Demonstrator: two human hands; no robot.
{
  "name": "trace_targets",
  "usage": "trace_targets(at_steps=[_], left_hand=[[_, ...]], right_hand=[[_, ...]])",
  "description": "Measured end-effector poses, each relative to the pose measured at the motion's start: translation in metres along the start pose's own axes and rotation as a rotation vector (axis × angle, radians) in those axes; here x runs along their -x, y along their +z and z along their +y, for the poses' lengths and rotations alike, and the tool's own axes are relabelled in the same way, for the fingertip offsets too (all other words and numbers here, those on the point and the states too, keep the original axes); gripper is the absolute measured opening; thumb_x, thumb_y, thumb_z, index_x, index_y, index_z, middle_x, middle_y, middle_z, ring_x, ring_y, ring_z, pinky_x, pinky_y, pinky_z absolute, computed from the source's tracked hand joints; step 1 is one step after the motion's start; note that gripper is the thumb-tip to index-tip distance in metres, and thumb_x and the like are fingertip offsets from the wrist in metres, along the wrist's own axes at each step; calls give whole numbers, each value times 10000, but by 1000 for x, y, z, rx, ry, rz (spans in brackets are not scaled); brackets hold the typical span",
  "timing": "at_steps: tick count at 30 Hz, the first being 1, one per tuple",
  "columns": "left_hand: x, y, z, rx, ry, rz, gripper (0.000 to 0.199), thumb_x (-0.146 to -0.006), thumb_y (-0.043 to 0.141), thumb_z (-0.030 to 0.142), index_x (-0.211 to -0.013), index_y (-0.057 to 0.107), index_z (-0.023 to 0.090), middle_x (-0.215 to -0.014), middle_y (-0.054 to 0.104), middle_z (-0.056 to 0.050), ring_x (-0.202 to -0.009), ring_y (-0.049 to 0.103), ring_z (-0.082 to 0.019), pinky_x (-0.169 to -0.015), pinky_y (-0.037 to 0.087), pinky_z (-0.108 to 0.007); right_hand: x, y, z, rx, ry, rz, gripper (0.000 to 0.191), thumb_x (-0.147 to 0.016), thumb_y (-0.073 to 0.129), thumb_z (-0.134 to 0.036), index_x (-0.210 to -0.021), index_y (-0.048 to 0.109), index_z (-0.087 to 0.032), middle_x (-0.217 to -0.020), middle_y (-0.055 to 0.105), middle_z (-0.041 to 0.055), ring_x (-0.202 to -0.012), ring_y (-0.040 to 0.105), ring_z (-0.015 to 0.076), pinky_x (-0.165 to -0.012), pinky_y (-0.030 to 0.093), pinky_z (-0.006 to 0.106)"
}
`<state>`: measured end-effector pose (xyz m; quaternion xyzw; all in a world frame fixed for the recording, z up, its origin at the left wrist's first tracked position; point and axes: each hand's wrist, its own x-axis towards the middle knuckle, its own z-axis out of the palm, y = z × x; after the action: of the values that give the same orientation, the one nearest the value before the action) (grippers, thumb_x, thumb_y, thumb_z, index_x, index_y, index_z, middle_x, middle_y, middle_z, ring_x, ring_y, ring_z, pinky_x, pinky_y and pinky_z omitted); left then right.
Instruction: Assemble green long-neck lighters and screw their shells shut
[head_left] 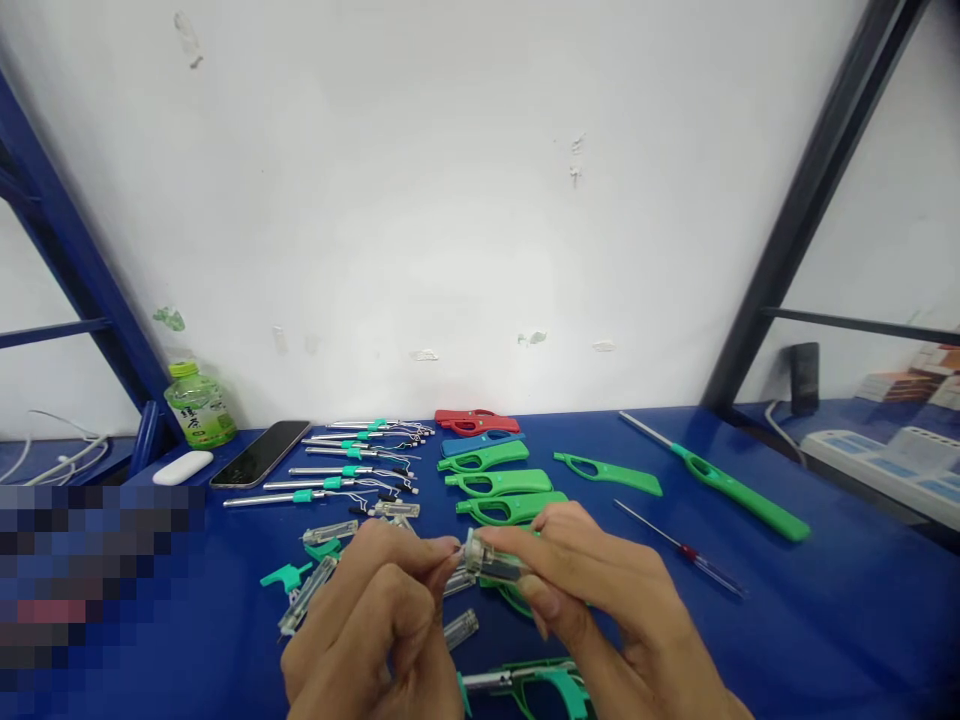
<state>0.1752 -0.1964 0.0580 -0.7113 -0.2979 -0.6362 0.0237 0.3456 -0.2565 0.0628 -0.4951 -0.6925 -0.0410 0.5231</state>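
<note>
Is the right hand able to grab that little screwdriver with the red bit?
Probably yes. The screwdriver lies alone on the blue table, nothing blocking it, but the right hand is pinching a clear lighter tank.

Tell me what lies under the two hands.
Under the left hand and right hand, which hold a clear lighter tank: another clear tank, a green lighter shell, blue table. Anything beneath the palms is hidden.

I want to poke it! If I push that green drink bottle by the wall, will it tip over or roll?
The green drink bottle stands upright on the blue table, so a low, gentle push would probably slide it. It looks taller than it is wide, so a poke near the cap might tip it. Its round body would likely roll once it lies down.
</note>
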Motion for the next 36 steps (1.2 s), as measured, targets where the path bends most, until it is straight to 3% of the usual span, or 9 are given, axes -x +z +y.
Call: trace_targets(at_steps=[5, 8, 9, 11, 15, 20, 27, 32, 36], left_hand=[[-6, -2, 5, 104, -116, -65, 376, -994, 674, 138, -753, 408, 250, -811, 736, 75, -681, 707, -107, -603, 574, -249], [-7, 1, 7, 150, -206, -230, 88, -1017, 698, 272, -1016, 619, 310, -953, 783, 75, -770, 751, -118, -549, 550, -217], [-6, 3, 7, 153, -199, -317, 122, -1027, 687, 293, -1134, 640, 329, -997, 789, 73, -735, 740, -106, -515, 535, -205], [2, 11, 4, 167, -96, -506, 215, -1057, 633, 263, -1254, 635, 348, -1046, 792, 73, -719, 731, -96, -583, 583, -203], [26, 30, -1, 131, 167, -789, 226, -1071, 519, 151, -1142, 675, 299, -1014, 777, 26, -924, 736, -189, -867, 665, -356], [41, 40, -5, 13, 251, -1062, 294, -1065, 444, 135, -1070, 702, 276, -1043, 742, -30, -948, 699, -244, -674, 666, -335], [47, 42, -5, 16, 255, -1067, 233, -1097, 462, 208, -1114, 685, 272, -1050, 706, -46, -955, 670, -246, -661, 646, -305], [58, 44, -7, 34, 247, -1039, 238, -1068, 486, 137, -1037, 681, 270, -1019, 691, -32, -864, 623, -228, -648, 620, -319], [60, 41, -13, 23, 330, -1056, 317, -1075, 423, 118, -1158, 695, 259, -1090, 731, -38, -957, 655, -244, -599, 585, -283]], right_hand=[[-11, -14, 4, -87, -56, -87, 328, -1096, 609, -271, -1382, 748, -354, -849, 774, -31, -739, 726, 168, -889, 644, 354], [-15, -37, 11, -31, -13, -35, 305, -1100, 620, -237, -1344, 744, -372, -862, 755, -73, -781, 706, 124, -973, 576, 310], [-14, -46, 14, 11, 39, -9, 277, -1102, 622, -249, -1309, 757, -375, -894, 757, -69, -819, 710, 122, -937, 571, 277], [-6, -62, 24, 63, 156, 31, 218, -1112, 614, -287, -1227, 780, -369, -931, 753, -56, -829, 707, 118, -818, 565, 214], [28, -76, 44, 9, 334, 44, 261, -1151, 528, -336, -1068, 770, -286, -805, 678, -36, -729, 653, 121, -701, 541, 183], [67, -61, 55, -42, 392, -94, 364, -1178, 423, -317, -938, 687, -244, -822, 667, -26, -730, 642, 123, -690, 515, 209], [83, -55, 56, 6, 474, -219, 315, -1193, 363, -369, -1096, 650, -283, -1005, 684, -5, -964, 683, 156, -987, 524, 267], [88, -54, 61, -63, 535, -281, 270, -1198, 398, -403, -1105, 631, -302, -1038, 651, -20, -988, 630, 157, -1092, 432, 315], [91, -50, 63, -62, 509, -297, 185, -1202, 422, -376, -1179, 603, -343, -1115, 645, -51, -1077, 598, 151, -1138, 316, 326]])
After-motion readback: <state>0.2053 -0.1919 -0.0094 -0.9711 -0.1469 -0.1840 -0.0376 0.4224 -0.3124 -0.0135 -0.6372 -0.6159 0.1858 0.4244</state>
